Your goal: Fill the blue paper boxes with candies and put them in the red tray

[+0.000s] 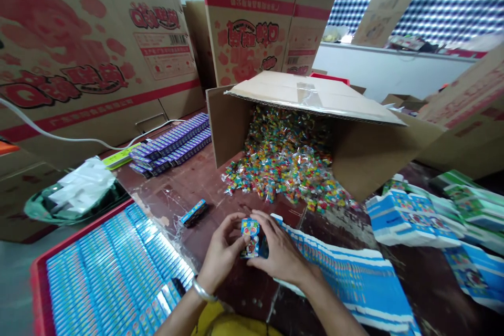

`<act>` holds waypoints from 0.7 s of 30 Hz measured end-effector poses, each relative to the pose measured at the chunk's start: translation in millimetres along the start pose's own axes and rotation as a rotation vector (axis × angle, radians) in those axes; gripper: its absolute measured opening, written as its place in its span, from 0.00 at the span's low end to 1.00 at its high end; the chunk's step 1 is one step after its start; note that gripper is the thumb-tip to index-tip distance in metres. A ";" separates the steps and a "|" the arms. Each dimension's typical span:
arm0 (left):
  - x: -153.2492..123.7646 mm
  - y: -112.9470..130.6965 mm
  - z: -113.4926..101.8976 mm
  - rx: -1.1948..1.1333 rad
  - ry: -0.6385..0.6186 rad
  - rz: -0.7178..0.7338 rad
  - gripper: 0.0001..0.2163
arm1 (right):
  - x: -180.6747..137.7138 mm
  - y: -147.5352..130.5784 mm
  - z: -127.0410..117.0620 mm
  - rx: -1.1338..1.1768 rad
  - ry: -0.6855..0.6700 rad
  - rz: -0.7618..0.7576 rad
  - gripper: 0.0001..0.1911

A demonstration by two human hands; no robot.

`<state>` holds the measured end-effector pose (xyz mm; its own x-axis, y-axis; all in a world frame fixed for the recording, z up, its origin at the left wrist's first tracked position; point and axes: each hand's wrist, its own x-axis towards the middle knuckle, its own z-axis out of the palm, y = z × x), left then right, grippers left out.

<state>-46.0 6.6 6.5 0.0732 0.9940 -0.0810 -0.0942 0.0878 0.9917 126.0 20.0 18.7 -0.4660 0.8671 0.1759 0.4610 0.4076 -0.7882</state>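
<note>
A small blue candy box (pixel 251 232) with a colourful printed front is held upright just above the brown table. My left hand (pixel 221 253) grips its left side, thumb across the front. My right hand (pixel 284 254) closes around the right side, fingers over the top edge. Close to my right forearm lies a long overlapping row of flat blue box blanks (pixel 338 273). A single small blue-and-dark box (pixel 193 213) rests on the table to the left. Beyond my hands, a carton (pixel 307 89) on its side spills small clear packets of colourful candies (pixel 283 173).
At lower left, a red tray (pixel 38 294) holds tight rows of blue boxes. Purple boxes (pixel 173 144) are stacked behind, near a yellow-green power strip (pixel 120 156) and white cable. More blue blanks (pixel 409 215) and green ones (pixel 476 205) lie right. Tall cartons (pixel 252 16) stand behind.
</note>
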 end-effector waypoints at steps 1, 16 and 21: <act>0.7 -0.7 -0.5 0.005 0.016 -0.007 0.20 | 0.3 0.6 2.5 -0.047 0.017 -0.017 0.45; 20.4 -1.9 -111.5 1.379 0.441 0.328 0.13 | -8.4 21.9 17.4 -0.106 0.114 0.116 0.34; 23.0 -9.0 -109.4 1.414 0.434 0.332 0.13 | -15.1 27.4 19.8 -0.039 0.099 0.133 0.29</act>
<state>-152.1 35.8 -15.2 -0.0728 0.9194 0.3866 0.9735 -0.0188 0.2279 130.7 12.4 -17.2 -0.3231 0.9373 0.1307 0.5431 0.2968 -0.7855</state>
